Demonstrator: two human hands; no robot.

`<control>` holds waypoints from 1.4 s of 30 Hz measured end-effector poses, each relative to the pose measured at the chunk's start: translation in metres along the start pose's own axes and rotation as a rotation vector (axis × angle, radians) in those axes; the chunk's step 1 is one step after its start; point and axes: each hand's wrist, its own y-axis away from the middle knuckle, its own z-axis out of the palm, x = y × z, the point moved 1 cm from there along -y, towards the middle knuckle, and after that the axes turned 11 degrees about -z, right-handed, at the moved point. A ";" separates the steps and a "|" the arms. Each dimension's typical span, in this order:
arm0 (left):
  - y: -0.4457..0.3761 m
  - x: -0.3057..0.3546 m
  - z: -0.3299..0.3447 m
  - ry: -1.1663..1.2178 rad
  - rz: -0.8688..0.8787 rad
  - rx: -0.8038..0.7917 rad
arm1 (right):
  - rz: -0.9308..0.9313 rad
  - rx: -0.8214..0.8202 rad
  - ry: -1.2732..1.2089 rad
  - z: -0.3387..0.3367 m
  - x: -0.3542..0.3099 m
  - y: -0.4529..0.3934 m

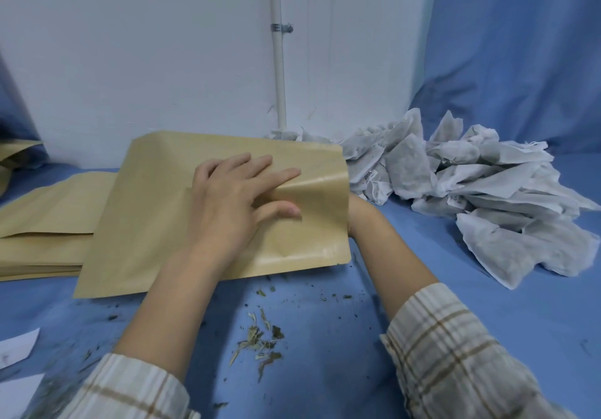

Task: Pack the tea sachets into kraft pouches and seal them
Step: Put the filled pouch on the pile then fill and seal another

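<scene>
A large kraft pouch (156, 210) lies tilted on the blue cloth, its open mouth facing right. My left hand (237, 197) rests on top of it with fingers spread, the thumb pressing the upper wall near the mouth. My right hand goes into the pouch mouth; only the wrist (361, 220) shows, the fingers are hidden inside. A heap of white tea sachets (481, 191) lies to the right of the pouch.
A stack of flat kraft pouches (42, 220) lies at the left, partly under the held pouch. Loose tea leaves (260, 340) are scattered on the blue cloth (325, 370) in front. White paper (16, 350) sits at the lower left. A white wall and pipe (278, 60) stand behind.
</scene>
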 end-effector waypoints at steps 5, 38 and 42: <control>-0.001 -0.009 -0.001 -0.073 -0.067 0.022 | -0.381 0.272 0.096 -0.008 0.001 -0.015; 0.003 -0.031 0.011 -0.052 -0.163 -0.030 | -0.509 0.919 0.772 -0.067 0.012 -0.037; 0.002 -0.031 0.011 -0.046 -0.164 -0.036 | -0.331 0.739 0.861 -0.074 0.003 -0.043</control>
